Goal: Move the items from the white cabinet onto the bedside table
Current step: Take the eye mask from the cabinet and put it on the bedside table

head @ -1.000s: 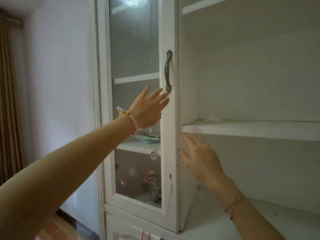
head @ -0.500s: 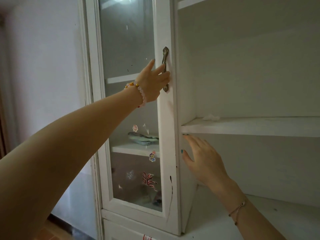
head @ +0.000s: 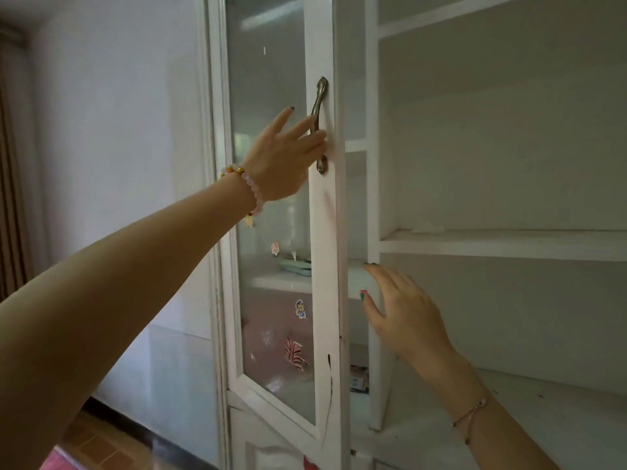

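Note:
The white cabinet [head: 373, 184] stands right in front of me. Its glass door [head: 325, 239] is swung ajar. My left hand [head: 281, 161] reaches up to the metal door handle [head: 321, 93], fingertips hooked round it. My right hand [head: 403, 310] is open, fingers straight, against the cabinet's vertical divider just under a shelf edge. Behind the glass a pale blue-green flat item [head: 296, 266] lies on a shelf. Through the gap a small dark box [head: 359, 378] shows on the shelf below. A white crumpled scrap [head: 428, 228] lies on the open right-hand shelf [head: 509, 244].
Cartoon stickers [head: 300, 308] dot the glass. A white wall [head: 118, 130] and a brown curtain [head: 8, 184] are to the left. Brown floor tiles [head: 101, 446] show at the bottom left. The right bay's lower shelf [head: 543, 412] is wide and open-fronted.
My left hand rose from below the handle to hook it, and the glass door has swung outward, opening a gap. My right hand stayed by the divider.

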